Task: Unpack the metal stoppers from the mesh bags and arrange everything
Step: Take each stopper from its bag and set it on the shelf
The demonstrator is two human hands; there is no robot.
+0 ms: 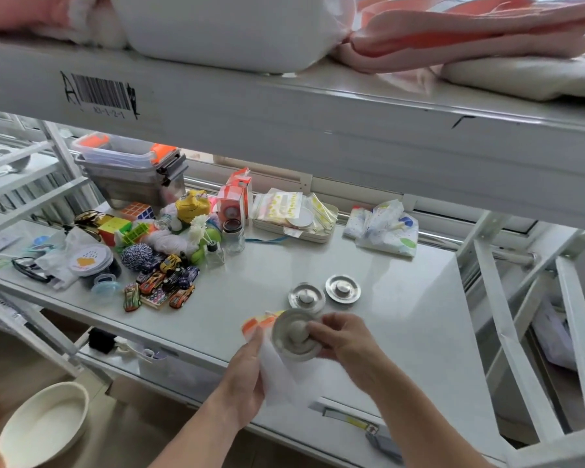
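Two round metal stoppers lie side by side on the white shelf, one [306, 296] to the left and one [343, 288] to the right. Just in front of them my right hand [345, 342] grips a third metal stopper [293, 334] by its centre knob, tilted towards me. My left hand [245, 376] holds a white mesh bag [277, 376] with an orange and yellow label [259, 324] beside and under that stopper. The bag's lower part hangs in front of the shelf edge.
A heap of toys, toy cars [163, 287], puzzle cubes [137, 211] and a small jar [233, 234] fills the shelf's left half. A tray of packets [294, 214] and a crumpled printed bag [384, 228] sit at the back. A white bowl [44, 423] lies below left.
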